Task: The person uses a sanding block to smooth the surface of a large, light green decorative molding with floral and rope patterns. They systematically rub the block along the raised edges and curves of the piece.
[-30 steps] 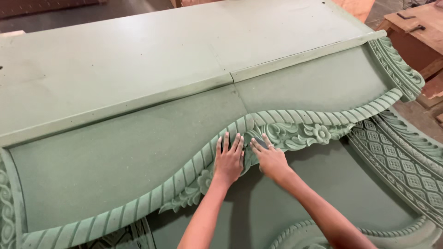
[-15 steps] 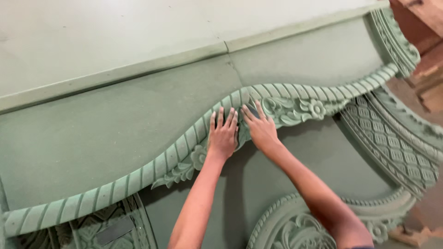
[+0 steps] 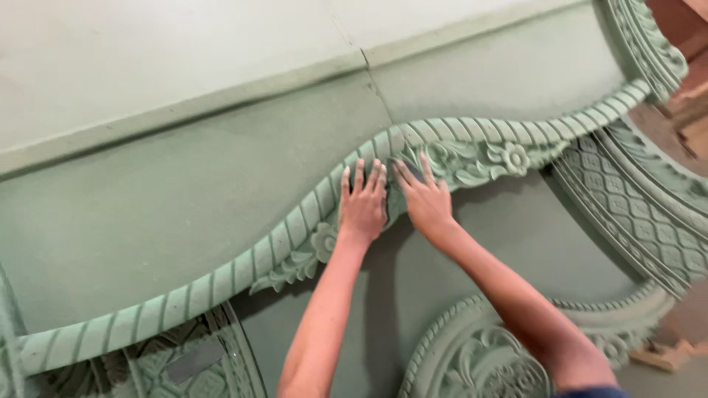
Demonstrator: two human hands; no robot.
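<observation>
Large carved furniture panel [image 3: 184,221], all coated in matte pale-green primer, fills the view. Surface looks chalky and flat, with a raised straight ledge [image 3: 221,107] running across the upper part and a vertical seam near the middle.

Rope-twist moulding [image 3: 295,228] runs in a wavy S-curve from lower left up to the right, ridged with diagonal flutes. Under it hangs a floral relief [image 3: 479,158] with leaves and a round flower; a second flower sits lower left along the same edge.

Left hand [image 3: 363,203] lies flat, palm down, on the rope-twist moulding at the crest of the curve, fingers [image 3: 360,177] spread slightly and straight, gripping nothing. Right hand [image 3: 426,200] is just beside it, also flat with fingers extended, pressing onto the floral relief; a small dark patch under its fingertips, cannot tell what it is. Hands nearly touching at the thumbs. Both forearms come up from the bottom edge.

Below the moulding a recessed smooth green panel [image 3: 413,273] gives open flat room around the wrists. Bottom centre a round carved medallion [image 3: 487,361] with beaded rim. Right side a lattice-pattern carved border [image 3: 627,206], diamond texture, curved. Bare wood [image 3: 678,44] shows at the top right corner.
</observation>
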